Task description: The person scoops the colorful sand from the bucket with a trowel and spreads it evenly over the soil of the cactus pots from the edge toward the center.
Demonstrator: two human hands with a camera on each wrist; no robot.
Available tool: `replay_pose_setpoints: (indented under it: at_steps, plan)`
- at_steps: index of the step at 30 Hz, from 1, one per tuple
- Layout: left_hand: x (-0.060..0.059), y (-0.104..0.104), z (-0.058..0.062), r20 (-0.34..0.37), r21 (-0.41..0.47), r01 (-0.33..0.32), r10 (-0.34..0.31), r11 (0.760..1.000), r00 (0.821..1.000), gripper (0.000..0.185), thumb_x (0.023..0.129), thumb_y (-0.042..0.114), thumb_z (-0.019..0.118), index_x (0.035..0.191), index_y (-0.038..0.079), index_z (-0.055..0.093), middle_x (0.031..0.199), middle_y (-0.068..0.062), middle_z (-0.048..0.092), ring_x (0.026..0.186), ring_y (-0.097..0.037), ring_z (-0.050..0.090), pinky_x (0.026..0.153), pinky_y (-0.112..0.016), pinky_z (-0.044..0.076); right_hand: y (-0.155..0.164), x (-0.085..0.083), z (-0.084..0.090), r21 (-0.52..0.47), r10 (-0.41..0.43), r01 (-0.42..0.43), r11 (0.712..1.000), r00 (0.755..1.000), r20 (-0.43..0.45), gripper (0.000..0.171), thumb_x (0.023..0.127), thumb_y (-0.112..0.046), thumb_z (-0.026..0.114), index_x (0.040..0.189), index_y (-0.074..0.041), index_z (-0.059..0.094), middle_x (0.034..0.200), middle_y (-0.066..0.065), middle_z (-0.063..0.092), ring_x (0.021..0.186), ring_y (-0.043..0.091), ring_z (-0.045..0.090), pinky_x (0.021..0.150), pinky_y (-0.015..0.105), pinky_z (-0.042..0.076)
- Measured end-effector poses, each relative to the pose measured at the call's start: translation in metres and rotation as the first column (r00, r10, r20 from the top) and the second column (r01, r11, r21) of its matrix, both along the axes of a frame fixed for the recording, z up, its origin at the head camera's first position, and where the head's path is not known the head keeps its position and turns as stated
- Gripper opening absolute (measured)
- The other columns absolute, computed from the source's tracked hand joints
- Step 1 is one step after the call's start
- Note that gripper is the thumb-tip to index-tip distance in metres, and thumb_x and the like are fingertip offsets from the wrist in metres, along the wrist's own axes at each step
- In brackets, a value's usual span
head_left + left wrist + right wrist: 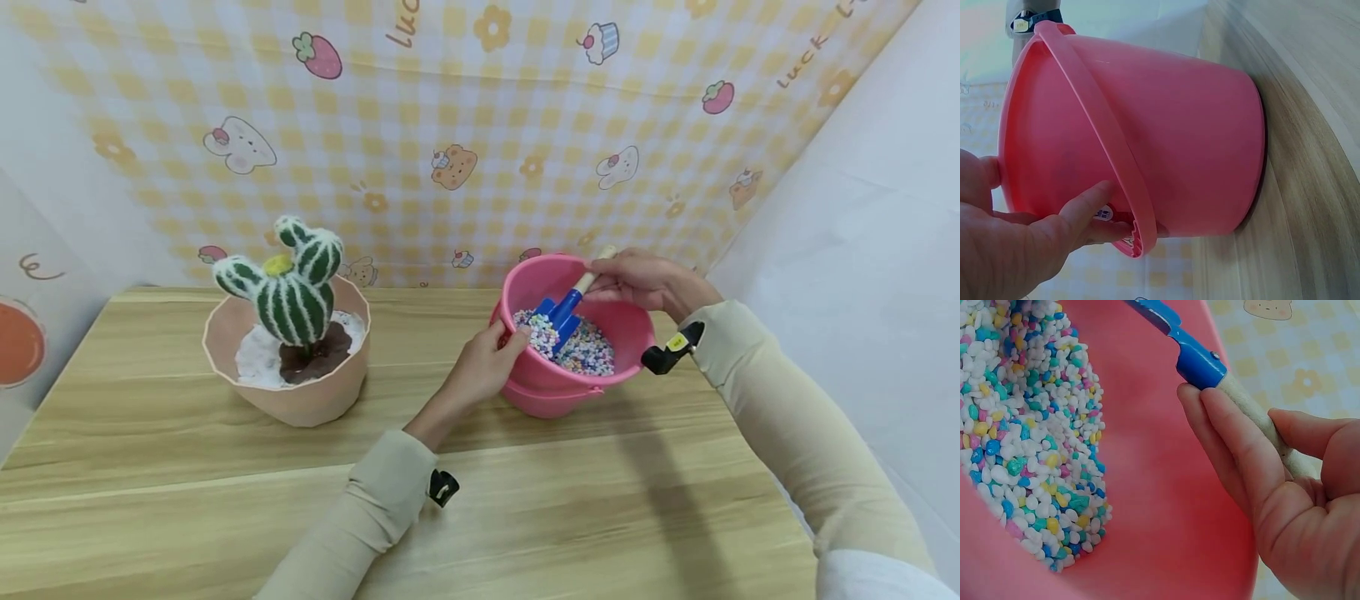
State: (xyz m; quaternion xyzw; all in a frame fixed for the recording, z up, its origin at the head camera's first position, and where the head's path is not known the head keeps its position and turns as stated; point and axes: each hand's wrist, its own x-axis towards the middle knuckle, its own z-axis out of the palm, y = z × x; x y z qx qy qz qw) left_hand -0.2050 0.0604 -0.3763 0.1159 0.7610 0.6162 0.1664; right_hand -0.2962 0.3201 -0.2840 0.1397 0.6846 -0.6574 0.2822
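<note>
A pink bucket [630, 329] stands on the wooden table, partly filled with small coloured pebbles [588, 350]. My right hand [637, 279] grips the pale wooden handle of a blue scoop [558, 315] whose blade is dug into the pebbles. In the right wrist view the fingers [1235, 440] curl round the handle just behind the scoop's blue collar [1200, 362], above the pebbles [1029, 444]. My left hand [487, 358] holds the bucket's near rim; the left wrist view shows its fingers [1082, 209] curled over the rim of the bucket [1166, 131].
A peach pot [300, 400] with a green striped plush cactus [288, 287], white gravel and brown soil stands left of the bucket. A yellow checked backdrop [480, 142] closes the back; white sheets wall both sides. Bare wooden table [562, 508] lies in front.
</note>
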Motion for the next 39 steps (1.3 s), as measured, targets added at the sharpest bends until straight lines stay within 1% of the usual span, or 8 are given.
replay_pose_setpoints:
  at_steps: [6, 11, 14, 19, 22, 29, 32, 39]
  plan:
    - [0.001, -0.001, 0.000, 0.002, 0.009, 0.017, -0.017, 1.000, 1.000, 0.055, 0.103, 0.048, 0.045, 0.146, 0.015, 0.047, 0.126, -0.005, 0.061, 0.116, -0.021, 0.056, 0.102, -0.041, 0.050, 0.004, 0.003, 0.003, -0.002, -0.019, 0.019, 1.000, 1.000, -0.006, 0.029, 0.105, -0.014, 0.048, 0.112, 0.006, 0.067, 0.088, 0.021, 0.074, 0.082, 0.026, 0.075, 0.084, 0.033, 0.057]
    - [0.002, -0.001, 0.002, -0.001, 0.019, 0.003, -0.003, 1.000, 1.000, 0.054, 0.103, 0.047, 0.046, 0.147, 0.016, 0.046, 0.131, -0.005, 0.060, 0.121, -0.022, 0.055, 0.105, -0.043, 0.047, 0.008, 0.004, 0.007, -0.032, -0.031, 0.031, 0.999, 1.000, 0.000, 0.028, 0.104, -0.013, 0.049, 0.109, 0.006, 0.070, 0.088, 0.022, 0.074, 0.081, 0.026, 0.075, 0.083, 0.032, 0.058]
    - [0.002, -0.002, 0.004, 0.001, 0.025, -0.001, 0.001, 1.000, 1.000, 0.055, 0.103, 0.047, 0.046, 0.148, 0.016, 0.046, 0.130, -0.005, 0.061, 0.119, -0.022, 0.056, 0.103, -0.042, 0.049, 0.009, 0.004, 0.010, -0.050, -0.040, 0.040, 0.998, 0.999, -0.002, 0.029, 0.104, -0.012, 0.049, 0.105, 0.006, 0.071, 0.088, 0.022, 0.074, 0.081, 0.026, 0.075, 0.083, 0.031, 0.058]
    - [0.003, -0.003, 0.006, 0.005, 0.032, 0.002, -0.002, 0.999, 1.000, 0.055, 0.103, 0.047, 0.045, 0.148, 0.016, 0.045, 0.122, -0.004, 0.063, 0.110, -0.022, 0.057, 0.093, -0.036, 0.051, 0.012, 0.005, 0.013, -0.069, -0.056, 0.055, 0.996, 0.998, -0.008, 0.030, 0.105, -0.013, 0.047, 0.102, 0.005, 0.071, 0.088, 0.021, 0.074, 0.081, 0.026, 0.075, 0.081, 0.030, 0.058]
    - [0.003, -0.004, 0.006, 0.005, 0.039, 0.005, -0.005, 0.999, 1.000, 0.056, 0.103, 0.048, 0.045, 0.149, 0.016, 0.044, 0.123, -0.003, 0.062, 0.110, -0.021, 0.057, 0.093, -0.035, 0.051, 0.015, 0.006, 0.013, -0.081, -0.056, 0.055, 0.995, 0.998, -0.016, 0.031, 0.106, -0.013, 0.045, 0.100, 0.005, 0.069, 0.087, 0.020, 0.074, 0.081, 0.026, 0.075, 0.082, 0.030, 0.058]
    - [0.003, -0.006, 0.005, 0.008, 0.025, -0.014, 0.014, 1.000, 1.000, 0.059, 0.102, 0.052, 0.046, 0.152, 0.023, 0.040, 0.137, -0.002, 0.058, 0.120, -0.020, 0.056, 0.103, -0.040, 0.049, 0.023, 0.010, 0.014, -0.094, -0.061, 0.056, 0.994, 0.996, -0.057, 0.033, 0.107, -0.014, 0.043, 0.099, 0.005, 0.068, 0.086, 0.019, 0.074, 0.081, 0.025, 0.075, 0.079, 0.029, 0.059]
    - [0.002, -0.006, 0.004, 0.006, 0.026, -0.030, 0.029, 0.999, 1.000, 0.060, 0.101, 0.052, 0.047, 0.153, 0.022, 0.039, 0.140, -0.003, 0.056, 0.125, -0.022, 0.054, 0.105, -0.042, 0.048, 0.025, 0.012, 0.015, -0.108, -0.078, 0.070, 0.992, 0.994, -0.074, 0.033, 0.107, -0.015, 0.044, 0.098, 0.004, 0.069, 0.087, 0.018, 0.074, 0.081, 0.024, 0.075, 0.079, 0.028, 0.059]
    - [0.006, -0.003, 0.000, 0.013, 0.053, -0.010, 0.009, 0.999, 1.000, 0.067, 0.101, 0.052, 0.047, 0.158, 0.022, 0.027, 0.157, -0.004, 0.040, 0.142, -0.025, 0.040, 0.111, -0.046, 0.041, 0.032, 0.017, 0.014, -0.140, -0.162, 0.148, 0.979, 0.982, -0.097, 0.027, 0.105, -0.016, 0.048, 0.093, 0.000, 0.066, 0.083, 0.017, 0.073, 0.079, 0.023, 0.075, 0.079, 0.027, 0.059]
